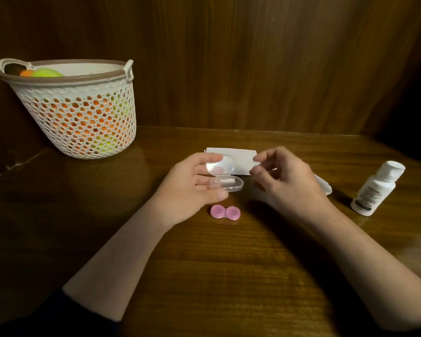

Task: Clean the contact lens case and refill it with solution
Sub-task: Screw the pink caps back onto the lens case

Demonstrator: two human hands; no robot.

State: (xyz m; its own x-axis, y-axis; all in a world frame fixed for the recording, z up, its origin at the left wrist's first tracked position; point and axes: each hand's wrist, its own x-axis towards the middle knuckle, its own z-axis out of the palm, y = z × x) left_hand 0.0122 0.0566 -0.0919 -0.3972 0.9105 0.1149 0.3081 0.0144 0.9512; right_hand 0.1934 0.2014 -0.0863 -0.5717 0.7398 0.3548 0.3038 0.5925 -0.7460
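Holding an open clear box (225, 177) in left hand (190, 188).

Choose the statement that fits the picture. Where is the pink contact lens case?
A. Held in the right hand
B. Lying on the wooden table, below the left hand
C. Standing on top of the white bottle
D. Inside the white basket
B: the pink contact lens case lies on the wooden table, nearer the camera than the left hand, which holds a clear hinged box instead.
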